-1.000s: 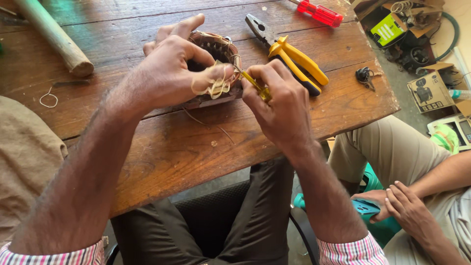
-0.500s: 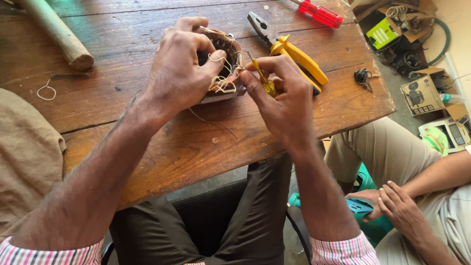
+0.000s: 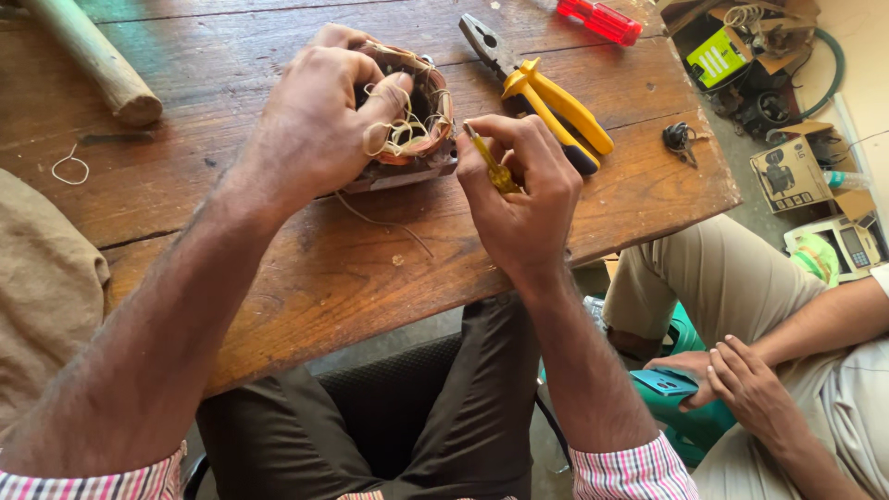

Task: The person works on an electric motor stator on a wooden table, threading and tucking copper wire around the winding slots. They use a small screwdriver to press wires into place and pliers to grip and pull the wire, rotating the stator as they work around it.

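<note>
**Here, two hands at a wound coil on a worn table**

Here the work goes on at a scarred brown wooden table [image 3: 278, 268], its planks cracked and stained. A pale wooden stick [image 3: 93, 65] lies across the far left corner, and a small loop of light wire [image 3: 69, 168] sits near the left edge. Yellow-handled pliers [image 3: 546, 93] rest to the right of the hands, a red-handled screwdriver [image 3: 602, 18] lies at the far edge, and a dark bunch of keys [image 3: 681, 141] is near the right side. Past the table, on the floor, stand open cardboard boxes [image 3: 796, 171]; one holds dark parts, but what they are cannot be told.

A second person sits to the right, a hand [image 3: 750, 389] resting by a blue phone [image 3: 667, 381].

The motor coil [image 3: 417, 130] stands on the table near its middle, a round reddish-brown body with pale yellowish cords bunched and looped over its top. The left hand [image 3: 324, 120] is closed around it from the left, thumb pressed on the cords. The right hand [image 3: 523, 199] pinches a slim yellow-handled tool [image 3: 491, 165] between thumb and fingers, its tip just beside the coil's edge.
</note>
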`<state>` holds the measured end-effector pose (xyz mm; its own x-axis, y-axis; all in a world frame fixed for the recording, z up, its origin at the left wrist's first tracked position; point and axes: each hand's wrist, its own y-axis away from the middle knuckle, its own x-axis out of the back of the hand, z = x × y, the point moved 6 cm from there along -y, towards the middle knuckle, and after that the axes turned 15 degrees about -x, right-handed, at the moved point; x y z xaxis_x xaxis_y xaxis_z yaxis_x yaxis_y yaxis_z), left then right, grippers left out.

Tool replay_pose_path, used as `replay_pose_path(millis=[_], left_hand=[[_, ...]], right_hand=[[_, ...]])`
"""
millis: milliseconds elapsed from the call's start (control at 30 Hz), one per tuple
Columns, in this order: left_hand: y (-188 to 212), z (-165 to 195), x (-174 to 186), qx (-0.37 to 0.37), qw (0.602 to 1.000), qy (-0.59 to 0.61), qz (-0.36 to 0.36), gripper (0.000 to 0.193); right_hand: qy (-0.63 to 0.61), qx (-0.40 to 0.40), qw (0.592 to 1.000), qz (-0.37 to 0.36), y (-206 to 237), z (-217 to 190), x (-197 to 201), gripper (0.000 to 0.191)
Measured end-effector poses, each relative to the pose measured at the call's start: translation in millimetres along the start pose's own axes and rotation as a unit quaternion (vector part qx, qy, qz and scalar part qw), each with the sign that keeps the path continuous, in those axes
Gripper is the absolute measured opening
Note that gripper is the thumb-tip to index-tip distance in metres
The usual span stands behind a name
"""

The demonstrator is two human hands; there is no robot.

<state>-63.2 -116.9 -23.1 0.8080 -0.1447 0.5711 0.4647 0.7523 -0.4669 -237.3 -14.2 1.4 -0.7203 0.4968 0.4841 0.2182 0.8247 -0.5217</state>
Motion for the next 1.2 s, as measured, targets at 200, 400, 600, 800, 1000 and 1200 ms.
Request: replay_pose_path(millis=[200,400,600,800,1000,1200], left_hand=[[-6,10,3,-0.046,0.997,0.049,-0.031,0.049],[-2,16,5,-0.059,0.997,-0.047,-0.029,0.031],[1,-8,-11,0.058,0.998,-0.028,0.013,0.022],[2,9,-12,-0.148,0.967,-0.154,0.136,0.015],[-11,-4,3,0.0,0.983,-0.134,0.128,0.019],[-11,36,28,-0.042,0.98,0.097,0.166,0.023]], right_hand=[[-0.001,-0.031,1.0,0.0,-1,1,1,0.015],[-0.036,-0.076,0.996,0.003,-2,10,2,0.011],[-0.06,-0.1,0.993,-0.023,0,15,0,0.011],[0.038,0.027,0.998,-0.036,2,-3,-2,0.028],[0.008,0.012,0.996,-0.091,-2,-1,-8,0.024],[-0.056,-0.054,0.995,-0.068,-5,5,-3,0.024]])
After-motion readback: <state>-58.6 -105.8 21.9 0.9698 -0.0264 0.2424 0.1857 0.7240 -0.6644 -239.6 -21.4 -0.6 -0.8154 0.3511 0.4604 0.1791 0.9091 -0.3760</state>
